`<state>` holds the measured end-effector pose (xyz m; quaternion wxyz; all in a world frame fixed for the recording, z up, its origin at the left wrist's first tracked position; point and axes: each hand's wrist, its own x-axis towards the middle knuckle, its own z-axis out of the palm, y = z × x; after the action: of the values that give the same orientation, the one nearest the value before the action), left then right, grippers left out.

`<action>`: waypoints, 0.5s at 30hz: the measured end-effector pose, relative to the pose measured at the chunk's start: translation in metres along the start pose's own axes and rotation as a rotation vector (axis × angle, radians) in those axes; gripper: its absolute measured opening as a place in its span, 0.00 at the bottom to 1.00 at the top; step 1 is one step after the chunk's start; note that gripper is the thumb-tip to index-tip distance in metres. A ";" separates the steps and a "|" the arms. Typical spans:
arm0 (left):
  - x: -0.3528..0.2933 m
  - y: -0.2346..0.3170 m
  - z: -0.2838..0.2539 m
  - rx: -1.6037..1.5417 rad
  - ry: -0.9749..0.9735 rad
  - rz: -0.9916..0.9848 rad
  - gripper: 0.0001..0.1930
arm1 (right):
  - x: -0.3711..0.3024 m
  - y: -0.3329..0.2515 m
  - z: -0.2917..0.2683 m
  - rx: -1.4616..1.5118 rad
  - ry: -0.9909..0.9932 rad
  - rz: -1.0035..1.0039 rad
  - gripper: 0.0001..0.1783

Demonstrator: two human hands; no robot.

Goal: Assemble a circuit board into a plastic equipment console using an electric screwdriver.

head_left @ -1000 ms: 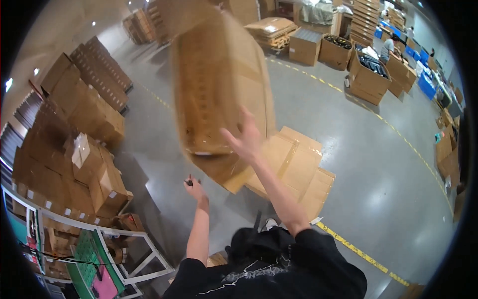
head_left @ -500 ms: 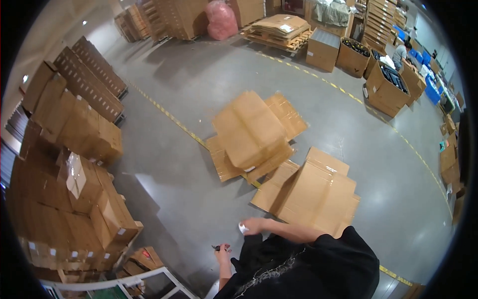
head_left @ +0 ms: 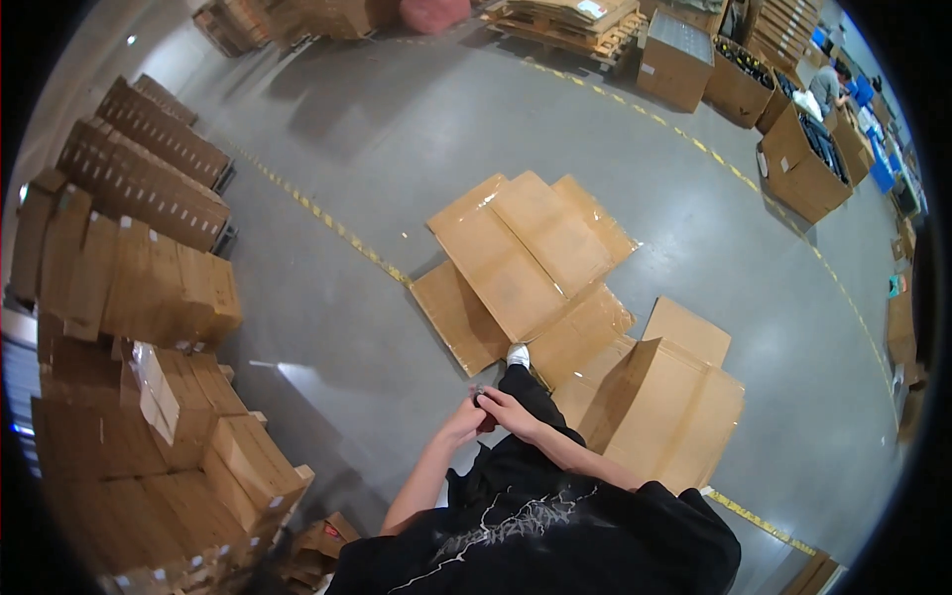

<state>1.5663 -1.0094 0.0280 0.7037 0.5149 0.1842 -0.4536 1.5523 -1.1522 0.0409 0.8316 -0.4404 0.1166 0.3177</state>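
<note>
My left hand (head_left: 462, 422) and my right hand (head_left: 508, 407) meet in front of my waist, fingers closed around a small dark and red object (head_left: 485, 418) that is mostly hidden between them. Just beyond my hands, a pile of flattened brown cartons (head_left: 526, 260) lies on the grey floor. My white shoe (head_left: 517, 354) stands at the pile's near edge. A second, partly folded carton (head_left: 674, 407) lies to the right of my hands.
Stacks of brown boxes (head_left: 129, 297) line the left side. A dashed yellow floor line (head_left: 327, 223) runs past the pile. Pallets and open cardboard bins (head_left: 803, 164) stand at the far right, where another person (head_left: 828, 87) works.
A large flat carton that my right hand touched in the air now lies on the floor pile. Both hands have come down and joined at my waist.
</note>
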 end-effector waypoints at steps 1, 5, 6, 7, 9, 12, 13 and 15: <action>0.021 0.020 -0.001 0.003 0.007 -0.022 0.07 | 0.039 -0.004 -0.014 -0.154 0.017 -0.076 0.23; 0.073 0.086 -0.013 -0.288 0.131 0.101 0.13 | 0.119 -0.074 -0.023 -0.162 0.178 -0.046 0.13; 0.083 0.102 -0.023 -0.143 0.077 0.130 0.16 | 0.159 -0.070 -0.045 -0.158 0.254 -0.330 0.13; 0.091 0.113 -0.035 0.010 0.180 0.150 0.17 | 0.179 -0.101 -0.043 0.040 0.353 -0.179 0.12; 0.104 0.141 -0.052 0.245 0.284 0.138 0.16 | 0.234 -0.130 -0.084 -0.027 0.400 -0.102 0.12; 0.128 0.164 -0.093 0.111 0.312 0.040 0.13 | 0.335 -0.114 -0.185 -0.659 0.692 -0.164 0.15; 0.138 0.170 -0.111 0.085 0.322 0.012 0.12 | 0.365 -0.115 -0.207 -0.666 0.690 -0.142 0.15; 0.161 0.173 -0.149 0.118 0.357 -0.014 0.11 | 0.415 -0.121 -0.236 -0.855 1.015 -0.328 0.15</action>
<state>1.8243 -0.9388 -0.0527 0.6252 0.6262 0.2832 -0.3699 1.9693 -1.2157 -0.2141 0.4644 -0.8365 0.2882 -0.0403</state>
